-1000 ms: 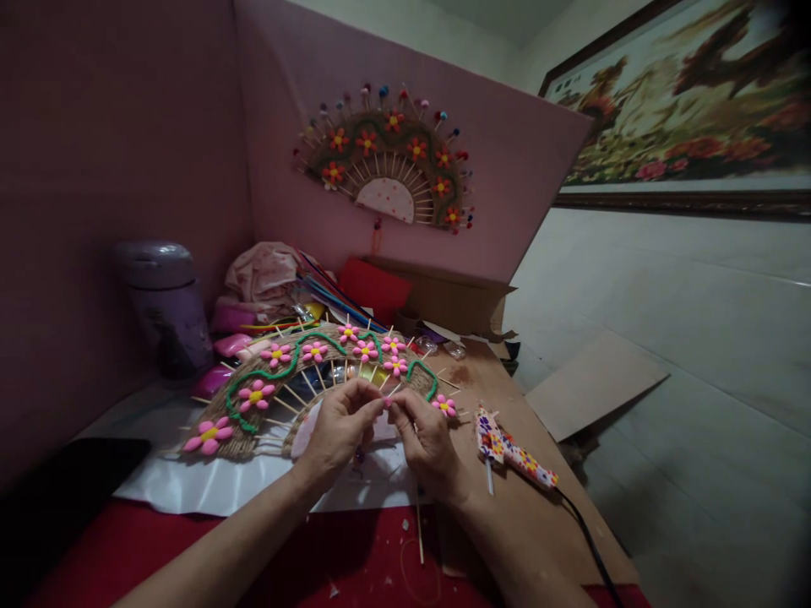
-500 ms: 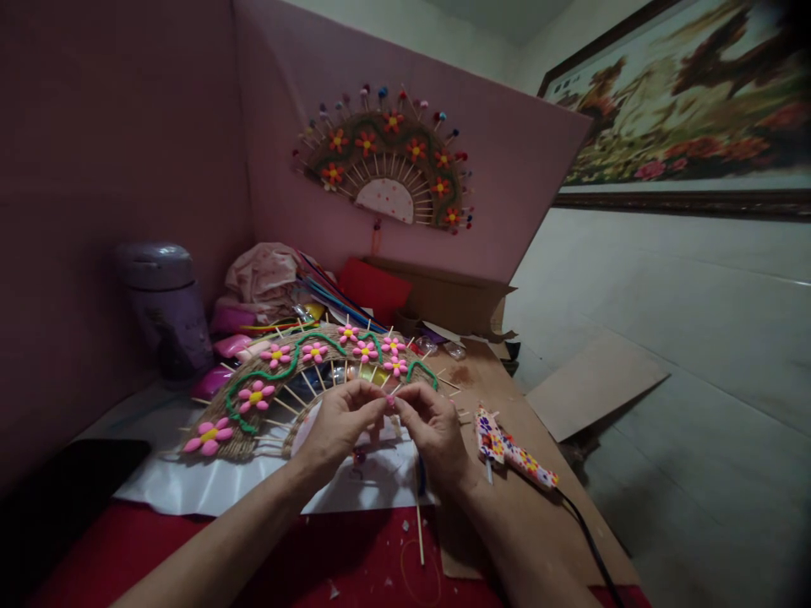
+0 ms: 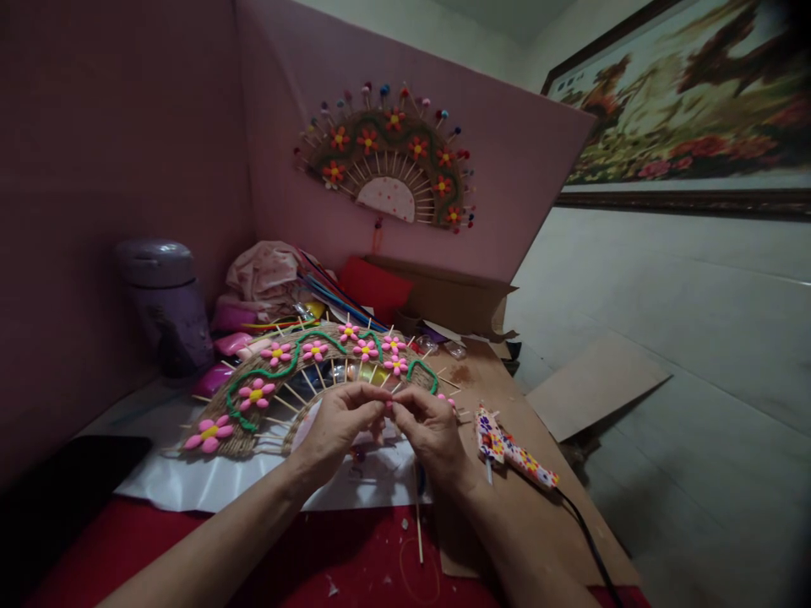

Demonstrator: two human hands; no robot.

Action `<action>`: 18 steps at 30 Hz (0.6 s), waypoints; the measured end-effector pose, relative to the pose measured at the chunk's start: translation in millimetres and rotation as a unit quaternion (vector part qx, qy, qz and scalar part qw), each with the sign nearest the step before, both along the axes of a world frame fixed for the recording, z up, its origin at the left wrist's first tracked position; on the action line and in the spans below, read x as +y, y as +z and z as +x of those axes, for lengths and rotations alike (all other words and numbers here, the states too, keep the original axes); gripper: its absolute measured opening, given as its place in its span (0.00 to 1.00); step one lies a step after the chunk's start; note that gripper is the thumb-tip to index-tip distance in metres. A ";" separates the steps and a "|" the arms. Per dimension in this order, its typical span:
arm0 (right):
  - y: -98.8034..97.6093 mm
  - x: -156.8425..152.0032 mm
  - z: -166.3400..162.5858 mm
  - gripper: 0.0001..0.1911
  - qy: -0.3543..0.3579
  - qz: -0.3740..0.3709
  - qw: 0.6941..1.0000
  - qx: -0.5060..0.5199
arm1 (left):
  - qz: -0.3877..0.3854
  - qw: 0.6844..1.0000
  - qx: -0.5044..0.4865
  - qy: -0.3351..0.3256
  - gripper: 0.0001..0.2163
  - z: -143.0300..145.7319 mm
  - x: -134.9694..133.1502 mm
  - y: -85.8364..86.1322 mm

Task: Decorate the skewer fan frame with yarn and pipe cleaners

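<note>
A fan-shaped craft [image 3: 279, 380] of jute, wooden sticks, a green cord and pink flowers lies on the table in front of me. My left hand [image 3: 335, 426] and my right hand [image 3: 431, 435] meet just above its lower right part. Both pinch a tiny pink bit [image 3: 388, 406] between their fingertips. The fingers of each hand are closed on it. What exactly the bit is I cannot make out. A glue gun [image 3: 516, 456] with a flowered pattern lies on the cardboard just right of my right hand.
A finished fan [image 3: 389, 160] hangs on the pink board behind. A purple flask [image 3: 166, 304] stands at the left. Cloth, pipe cleaners and craft supplies [image 3: 285, 291] pile up behind the fan. A loose stick [image 3: 419, 532] lies on the red cloth. A framed picture [image 3: 690, 101] hangs on the right wall.
My hands have stayed together over the fan, the fingers shifting slightly while working the small pink bit. Nothing else has moved.
</note>
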State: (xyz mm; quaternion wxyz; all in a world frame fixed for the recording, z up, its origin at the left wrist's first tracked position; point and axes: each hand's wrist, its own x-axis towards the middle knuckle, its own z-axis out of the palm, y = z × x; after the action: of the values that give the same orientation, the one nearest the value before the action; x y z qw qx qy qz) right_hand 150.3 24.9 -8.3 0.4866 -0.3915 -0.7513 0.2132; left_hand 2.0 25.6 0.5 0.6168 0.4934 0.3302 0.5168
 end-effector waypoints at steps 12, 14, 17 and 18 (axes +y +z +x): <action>-3.7 -5.6 -3.3 0.08 -0.025 0.114 0.982 -0.148 | -0.022 0.998 0.006 0.065 0.12 3.4 1.5 -4.1; -2.8 -3.5 -1.8 0.09 -0.008 0.102 0.985 -0.137 | -0.026 0.997 0.016 0.066 0.13 2.9 2.0 -3.0; -2.4 -1.0 0.0 0.10 0.005 0.101 0.986 -0.134 | -0.021 0.997 0.037 0.067 0.12 2.0 3.1 -4.3; -2.6 -0.6 0.3 0.10 0.005 0.102 0.986 -0.135 | -0.014 0.996 0.045 0.070 0.11 2.0 3.2 -5.4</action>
State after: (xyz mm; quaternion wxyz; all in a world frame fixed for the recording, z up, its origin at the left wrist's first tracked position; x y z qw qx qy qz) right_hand 150.6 24.3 -10.9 0.4172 -0.3612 -0.8299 0.0826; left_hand 4.0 28.8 -4.9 0.5703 0.4833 0.3984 0.5314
